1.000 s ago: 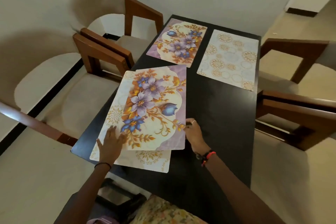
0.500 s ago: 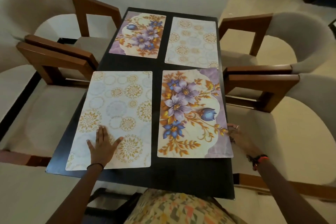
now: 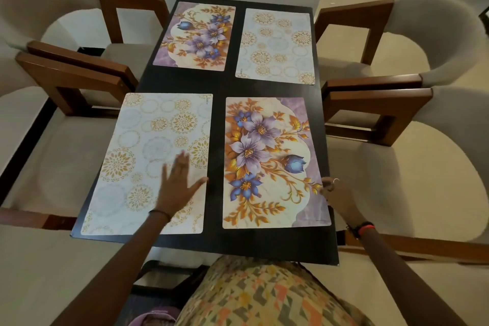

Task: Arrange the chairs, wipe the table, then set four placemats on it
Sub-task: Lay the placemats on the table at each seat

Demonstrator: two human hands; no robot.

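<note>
Dark and narrow, the table [image 3: 217, 85] stands with chairs [image 3: 397, 167] drawn up two to each long side. On it lie the far flowered mat [image 3: 195, 37] and far pale mat [image 3: 275, 45] at the far end, the near pale mat [image 3: 137, 145] at the near left corner and the near flowered mat [image 3: 264, 161] at the near right. The left hand [image 3: 180, 185] is spread flat on the near pale mat. The right hand [image 3: 340, 196], fingers curled, seems to pinch the near flowered mat's outer edge. Placing looks all but done; squaring these two and letting go likely remains. Half a second earlier the left hand lay closer to the near edge. A second earlier the flowered mat sat atop the pale one.
</note>
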